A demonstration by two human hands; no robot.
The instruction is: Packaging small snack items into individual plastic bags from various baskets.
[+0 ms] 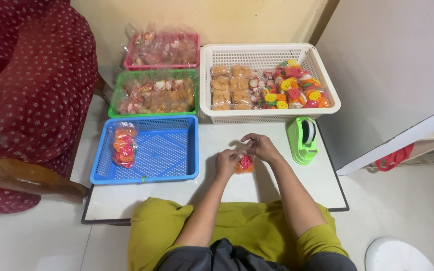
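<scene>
My left hand (226, 161) and my right hand (260, 146) meet over a low white table (277, 185). Between them they hold a small clear packet of pink and orange wheel-shaped snacks (245, 164). The left hand grips the packet's left side. The right hand's fingers pinch at its top. The packet rests just above the tabletop.
A blue basket (177, 150) at the left holds one snack packet (124, 145). Behind it stand a green basket (152, 95) and a pink basket (163, 50) of packets. A white basket (322, 90) holds several packets. A green tape dispenser (302, 140) stands at the right. A dark red armchair (31, 100) fills the left.
</scene>
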